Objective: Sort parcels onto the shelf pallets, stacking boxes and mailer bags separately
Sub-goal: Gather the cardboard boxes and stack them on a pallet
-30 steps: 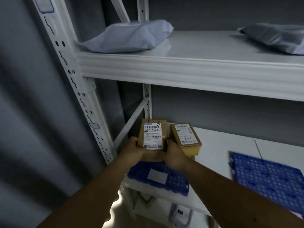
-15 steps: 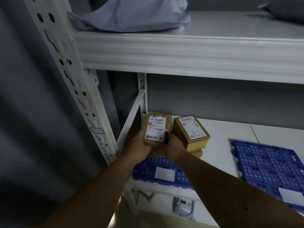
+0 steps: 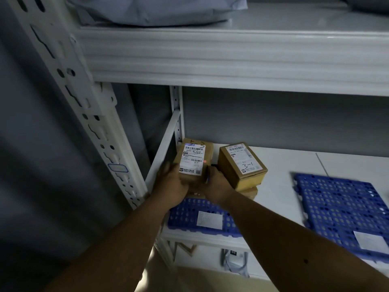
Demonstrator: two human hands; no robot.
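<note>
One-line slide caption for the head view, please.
Both hands, left and right, hold a labelled box beside the box marked 3-1 over a blue pallet.

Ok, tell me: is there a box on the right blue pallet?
No. The right pallet carries only a white label, while both boxes sit at the left pallet.

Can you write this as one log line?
both hands: left hand, right hand | holding box | over blue pallet | beside stacked boxes
</note>
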